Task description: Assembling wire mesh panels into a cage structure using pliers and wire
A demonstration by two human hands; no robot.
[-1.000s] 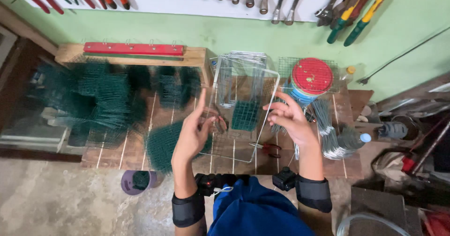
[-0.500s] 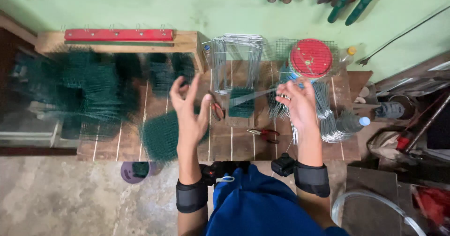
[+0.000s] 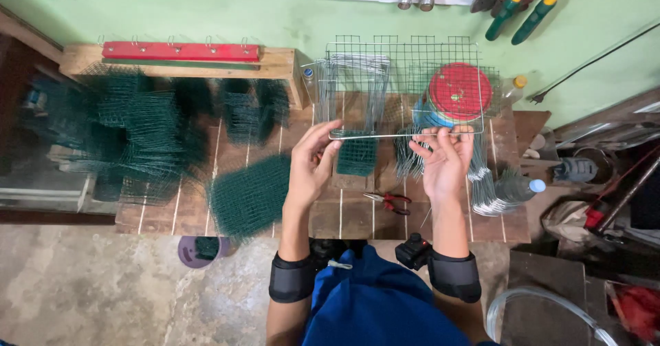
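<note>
Overhead, both hands held up a bare silver wire grid panel [image 3: 405, 84] by its lower edge, the left hand [image 3: 311, 167] pinching the near-left corner between thumb and curled fingers and the right hand [image 3: 443, 164] closed on the same edge further along, fingers wrapped over the wire. Gripped at two spread points like this, the panel stood level and flat in front of the person, which probably kept the thin wire from twisting or sagging. Beyond the right hand, seen through the mesh, sat a round container with a red lid [image 3: 459, 91], and just past the left hand's fingers lay a small square of green coated mesh [image 3: 357, 155] on the slatted wooden worktop [image 3: 357, 215]. Between the two wrists, slightly nearer the right, rested red-handled pliers [image 3: 385, 200], within easy reach. Out to the left of the left hand lay a larger green mesh piece [image 3: 249, 196], and further that way heaps of green mesh [image 3: 130, 129], blurred. To the right of the right hand a bundle of bent silver wires [image 3: 485, 188] fanned across the worktop edge.
</note>
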